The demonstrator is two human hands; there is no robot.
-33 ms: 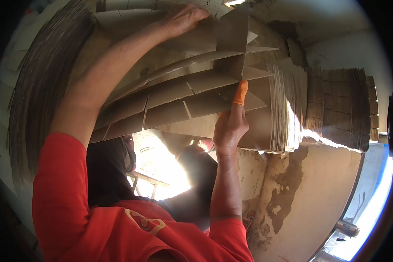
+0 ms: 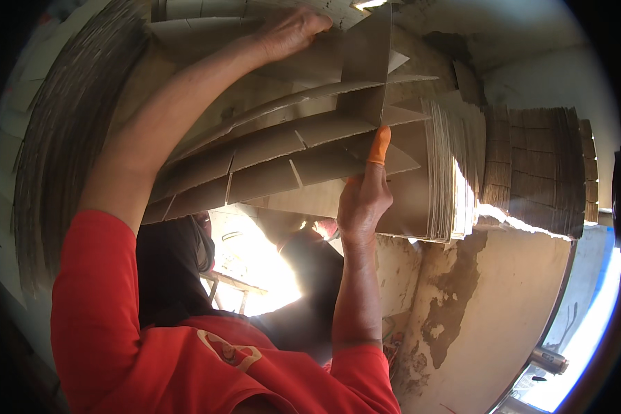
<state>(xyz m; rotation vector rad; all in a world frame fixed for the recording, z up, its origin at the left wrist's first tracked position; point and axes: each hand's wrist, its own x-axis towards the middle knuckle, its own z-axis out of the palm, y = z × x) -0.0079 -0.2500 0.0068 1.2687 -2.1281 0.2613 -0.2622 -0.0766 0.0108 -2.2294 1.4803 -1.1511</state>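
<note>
Several slotted cardboard strips (image 2: 262, 155) lie side by side in front of me, their slots facing up toward me. Across their right ends stands a cardboard crosspiece (image 2: 366, 62), crossing the strips. My right hand (image 2: 367, 200) is closed at the near right end, its thumb, in an orange finger cot (image 2: 379, 145), pressed at the crosspiece's lower corner; its other fingers are mostly hidden. Reaching over the strips, my left hand (image 2: 293, 33) is curled shut at the far side, beside a broad cardboard sheet (image 2: 207, 34). Whatever its fingers pinch is hidden.
Close on the right stands a stack of cardboard sheets (image 2: 445, 179), with a bundle of slotted cardboard (image 2: 535, 172) beyond it. A tall cardboard stack (image 2: 76, 131) rises at the left. A stained wall panel (image 2: 490, 303) is at the lower right.
</note>
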